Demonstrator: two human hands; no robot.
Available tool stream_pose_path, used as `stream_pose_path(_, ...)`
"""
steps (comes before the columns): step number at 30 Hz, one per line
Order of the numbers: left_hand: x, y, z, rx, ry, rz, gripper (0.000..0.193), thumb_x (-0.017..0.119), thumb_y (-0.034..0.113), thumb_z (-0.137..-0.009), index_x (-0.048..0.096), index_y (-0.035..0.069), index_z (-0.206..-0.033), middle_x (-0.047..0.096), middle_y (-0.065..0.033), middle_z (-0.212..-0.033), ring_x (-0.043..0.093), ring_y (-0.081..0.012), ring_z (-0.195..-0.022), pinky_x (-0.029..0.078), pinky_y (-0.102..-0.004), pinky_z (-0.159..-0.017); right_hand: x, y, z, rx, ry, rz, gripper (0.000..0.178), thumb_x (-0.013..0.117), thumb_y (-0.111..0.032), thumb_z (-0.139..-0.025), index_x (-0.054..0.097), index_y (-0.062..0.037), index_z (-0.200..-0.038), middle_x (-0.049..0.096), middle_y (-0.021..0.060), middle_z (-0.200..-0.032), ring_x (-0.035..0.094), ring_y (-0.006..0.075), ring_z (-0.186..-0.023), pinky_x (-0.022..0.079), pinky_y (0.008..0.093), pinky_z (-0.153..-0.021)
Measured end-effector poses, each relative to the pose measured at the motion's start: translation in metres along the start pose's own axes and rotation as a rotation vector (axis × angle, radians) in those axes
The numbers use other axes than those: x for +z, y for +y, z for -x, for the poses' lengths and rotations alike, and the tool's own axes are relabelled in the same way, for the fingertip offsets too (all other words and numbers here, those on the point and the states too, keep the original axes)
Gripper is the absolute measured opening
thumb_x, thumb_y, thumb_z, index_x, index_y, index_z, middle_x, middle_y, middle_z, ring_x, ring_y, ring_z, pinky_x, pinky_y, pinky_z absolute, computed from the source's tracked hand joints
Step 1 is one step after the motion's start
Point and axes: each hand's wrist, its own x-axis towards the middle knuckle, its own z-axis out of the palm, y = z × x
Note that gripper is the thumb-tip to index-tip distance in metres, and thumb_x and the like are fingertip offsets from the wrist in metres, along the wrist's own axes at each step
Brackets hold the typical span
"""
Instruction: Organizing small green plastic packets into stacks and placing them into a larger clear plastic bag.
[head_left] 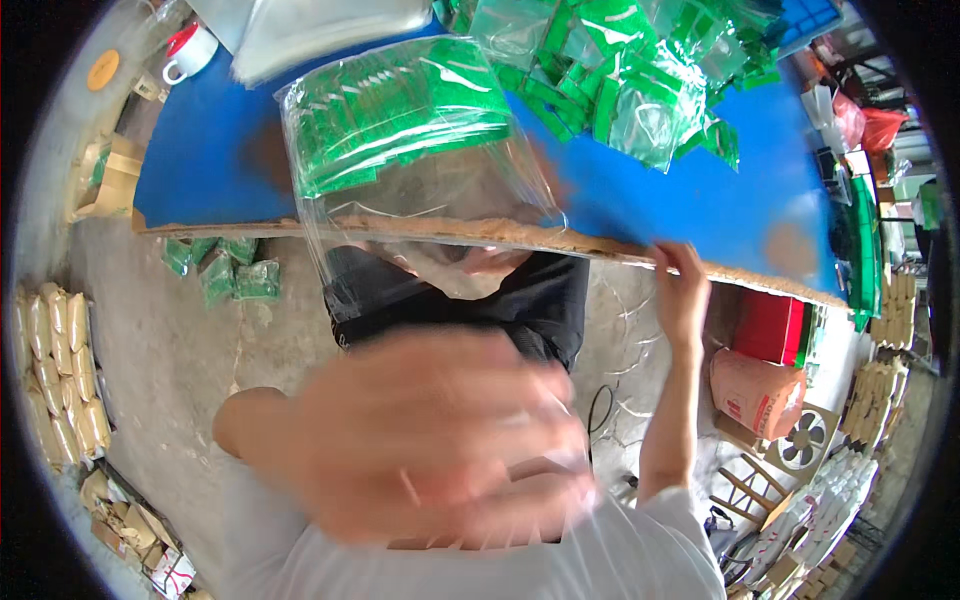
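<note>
My left hand [450,430] is raised close in front of my chest, large and smeared by motion; its fingers are too blurred to read. At the table's front edge [600,247], my right hand [682,285] has its fingers bent against the worn wooden rim. A large clear plastic bag [440,178] lies on the blue table [210,160] before me, and its near end hangs over the edge toward my lap. Inside its far part sit green packets [400,115] packed in a row. To the right of the bag, loose green packets [640,75] form a pile.
Flat clear bags [330,35] lie at the far left, near a white mug [190,52] with a red rim. Several green packets [235,270] are on the floor at left. Under the table's right side stand a red box [768,325], a sack [757,392] and a fan [803,440].
</note>
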Motion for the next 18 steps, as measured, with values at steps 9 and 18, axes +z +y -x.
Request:
stream_pose_path(9,-0.010,0.051,-0.008,-0.285,0.027,-0.055,0.020,0.068,0.016,-0.087,0.069,0.006,-0.105,0.072,-0.0090,-0.110,0.070,-0.0264,-0.101,0.057,-0.0387,-0.085,0.083,-0.080,-0.099,-0.768,-0.160,-0.044,0.031,0.069,0.006,-0.080,0.067,-0.0069,-0.109,0.065,0.0150,-0.113,0.065,0.0361,-0.101,0.055,0.0404,-0.086)
stream_pose_path(18,-0.036,-0.070,0.162,-0.545,0.418,-0.795,0.027,0.070,-0.006,-0.079,0.073,0.006,-0.103,0.068,-0.0098,-0.104,0.067,-0.0258,-0.093,0.053,-0.0378,-0.079,0.089,-0.075,-0.092,-0.843,-0.183,-0.017,0.027,0.072,0.006,-0.077,0.066,-0.0077,-0.099,0.064,0.0095,-0.112,0.068,0.0300,-0.091,0.057,0.0387,-0.076)
